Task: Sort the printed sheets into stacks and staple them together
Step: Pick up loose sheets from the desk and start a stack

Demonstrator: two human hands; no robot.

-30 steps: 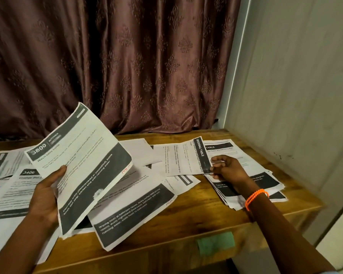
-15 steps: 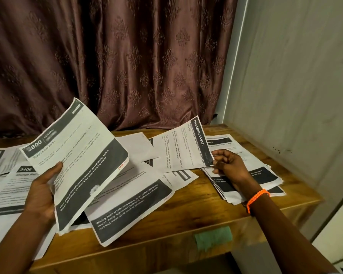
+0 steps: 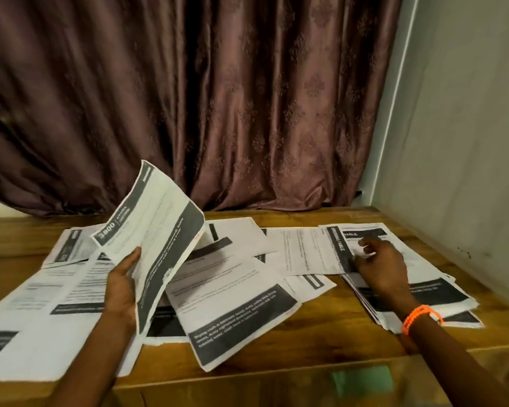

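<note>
Two hands busy at once, and only the head view to go on, so here's how it looks from up there. The left hand (image 3: 121, 292) grips a white printed sheet with dark grey header and footer bands (image 3: 156, 242), thumb on the front and fingers behind, tilted up off the wooden desk (image 3: 291, 345). My guess is it's held up like that so the header ("KITCHEN", plus a number) can be read before picking its stack.

The right hand (image 3: 381, 267) is down on the right-side stack of white sheets with black bands (image 3: 423, 292), fingers curled around the dark edge strip of a sideways white sheet headed "DRESSING TABLE" (image 3: 309, 251). Looks like it's pinching that edge, probably to line it up with the stack, though blur keeps me from being sure. An orange beaded bracelet (image 3: 420, 317) sits on that wrist.

Rest of the loose printed sheets (image 3: 229, 304) are fanned across the middle and left, overlapping, so sorting seems early on. No stapler visible anywhere. Behind it all hangs a brown patterned curtain (image 3: 218, 98).
</note>
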